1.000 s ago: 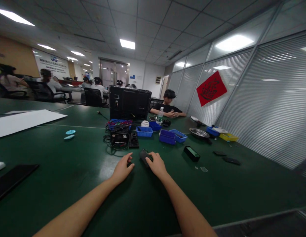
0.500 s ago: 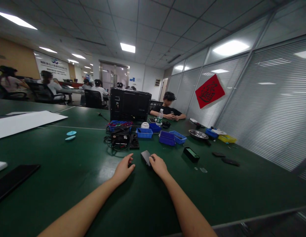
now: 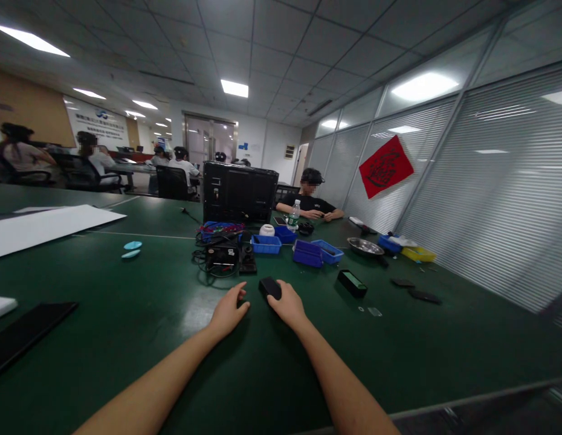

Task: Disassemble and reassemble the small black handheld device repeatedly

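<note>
My right hand [image 3: 287,303] is closed around a small black rectangular box [image 3: 268,286], its thumb on the near side and its fingers on the far right. The exact kind of box does not show. To the left, my left hand [image 3: 228,309] rests by the table surface with thumb and fingers apart, holding nothing. A small gap separates it from the box. Right of both hands stands a black open-topped case [image 3: 352,283] with a green inside. Small clear pieces [image 3: 374,312] lie in front of that case.
Beyond my hands are a tangle of cables with a black device [image 3: 222,257], blue trays [image 3: 265,244], a bottle [image 3: 293,215] and a monitor [image 3: 239,192]. A metal pan [image 3: 365,246] sits right. Flat black pieces [image 3: 424,296] lie right. A person [image 3: 310,196] sits across the green table [image 3: 181,374].
The box has tipped in my right hand, so its grey upper face now looks dark. My right thumb has shifted left over it. My left hand is nearly still.
</note>
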`<state>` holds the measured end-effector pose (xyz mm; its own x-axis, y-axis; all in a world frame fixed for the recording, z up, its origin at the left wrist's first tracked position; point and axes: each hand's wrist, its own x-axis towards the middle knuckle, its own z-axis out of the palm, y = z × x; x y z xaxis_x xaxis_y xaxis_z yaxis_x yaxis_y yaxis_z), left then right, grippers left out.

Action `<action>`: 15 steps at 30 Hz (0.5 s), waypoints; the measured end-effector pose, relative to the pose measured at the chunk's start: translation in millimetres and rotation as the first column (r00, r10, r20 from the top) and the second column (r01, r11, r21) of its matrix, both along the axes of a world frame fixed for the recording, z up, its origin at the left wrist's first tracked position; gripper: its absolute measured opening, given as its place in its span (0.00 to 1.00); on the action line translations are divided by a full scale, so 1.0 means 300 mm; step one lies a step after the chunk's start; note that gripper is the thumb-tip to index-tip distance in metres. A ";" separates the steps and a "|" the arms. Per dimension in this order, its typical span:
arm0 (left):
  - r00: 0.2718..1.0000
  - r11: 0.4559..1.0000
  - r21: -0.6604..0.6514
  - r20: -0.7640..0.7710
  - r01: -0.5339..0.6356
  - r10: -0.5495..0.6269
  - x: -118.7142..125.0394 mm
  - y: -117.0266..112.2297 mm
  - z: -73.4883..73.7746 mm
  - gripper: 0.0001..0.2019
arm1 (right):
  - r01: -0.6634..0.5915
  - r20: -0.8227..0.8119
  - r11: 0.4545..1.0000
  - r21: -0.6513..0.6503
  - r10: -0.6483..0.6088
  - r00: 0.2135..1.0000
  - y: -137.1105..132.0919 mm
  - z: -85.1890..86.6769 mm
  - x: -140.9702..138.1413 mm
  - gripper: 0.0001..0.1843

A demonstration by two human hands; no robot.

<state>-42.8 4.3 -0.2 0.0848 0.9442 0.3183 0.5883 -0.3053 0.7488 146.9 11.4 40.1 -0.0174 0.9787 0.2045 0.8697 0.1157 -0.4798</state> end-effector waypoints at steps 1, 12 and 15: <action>1.000 1.000 0.001 -0.003 0.003 -0.003 0.000 -0.001 0.001 0.27 | 0.009 -0.024 1.000 -0.002 -0.009 1.000 0.002 0.001 0.000 0.29; 0.999 0.999 -0.036 -0.022 0.022 -0.023 0.008 -0.028 0.034 0.27 | 0.084 -0.026 0.981 -0.176 -0.090 0.996 0.031 0.021 0.055 0.19; 0.999 0.999 -0.036 -0.024 0.021 -0.022 0.008 -0.032 0.036 0.27 | 0.120 0.037 0.974 -0.191 -0.115 0.993 0.037 0.025 0.068 0.20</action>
